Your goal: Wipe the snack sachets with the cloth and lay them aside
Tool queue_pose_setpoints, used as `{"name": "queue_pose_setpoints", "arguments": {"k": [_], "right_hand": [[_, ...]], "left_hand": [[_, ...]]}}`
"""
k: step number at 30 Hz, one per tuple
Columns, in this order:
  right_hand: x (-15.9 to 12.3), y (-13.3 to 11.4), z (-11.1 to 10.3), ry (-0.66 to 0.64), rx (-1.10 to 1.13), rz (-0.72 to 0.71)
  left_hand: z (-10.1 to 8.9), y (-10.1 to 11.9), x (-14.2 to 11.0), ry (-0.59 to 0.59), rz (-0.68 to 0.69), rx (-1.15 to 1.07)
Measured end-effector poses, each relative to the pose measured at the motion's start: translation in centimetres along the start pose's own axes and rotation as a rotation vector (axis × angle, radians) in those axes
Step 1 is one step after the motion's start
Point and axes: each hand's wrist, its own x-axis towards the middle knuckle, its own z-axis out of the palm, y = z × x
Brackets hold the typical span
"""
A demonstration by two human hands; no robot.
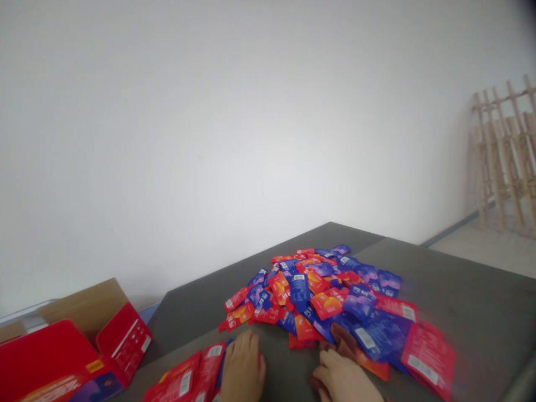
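My left hand (pixel 243 365) is at the bottom centre, fingers together and curled down, their tips out of sight beneath it. Right against its left side lie red packets (pixel 189 379), with a blue edge showing beside the fingers. Whatever it grips, if anything, is hidden. To the right, my right hand (pixel 341 377) has its fingers closed on a brown cloth (pixel 344 341), which bunches up in front of the knuckles. That cloth touches the near edge of a loose heap of red and blue foil packets (pixel 299 290) on the dark grey table (pixel 452 279).
An open red cardboard box (pixel 46 357) with raised flaps stands at the lower left. Larger-looking red packets (pixel 429 357) lie at the heap's near right end. Behind the table is a white wall (pixel 251 139). Wooden slatted frames (pixel 505 156) lean at the far right.
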Motion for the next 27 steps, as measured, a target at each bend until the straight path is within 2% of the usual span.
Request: {"name": "queue_pose_setpoints", "arguments": {"k": [3, 6, 10, 13, 17, 20, 23, 27], "right_hand": [[0.1, 0.3, 0.2, 0.02, 0.002, -0.007], [0.4, 0.9, 0.6, 0.004, -0.025, -0.044], [0.6, 2.2, 1.5, 0.032, -0.015, -0.113], [0.0, 2.9, 1.9, 0.056, 0.048, -0.171], [-1.3, 3.0, 1.9, 0.046, 0.098, -0.203], [-1.8, 2.3, 1.2, 0.032, 0.062, -0.201], [-1.7, 1.2, -0.9, 0.021, 0.044, -0.156], [-1.7, -0.1, -4.6, 0.007, 0.102, -0.12]], "left_hand": [[1.3, 2.7, 3.7, 0.027, 0.013, -0.032], [2.8, 4.3, 6.7, 0.027, 0.042, -0.069], [3.2, 4.5, 7.8, -0.006, 0.085, -0.123], [2.7, 3.9, 6.3, -0.029, 0.085, -0.167], [1.6, 3.0, 2.2, -0.048, 0.084, -0.231], [0.4, 2.1, -0.5, 0.026, 0.094, -0.427], [-1.1, 1.1, -2.0, 0.158, -0.039, -0.786], [-1.9, 0.9, -2.9, 0.201, -0.313, -1.114]]}}
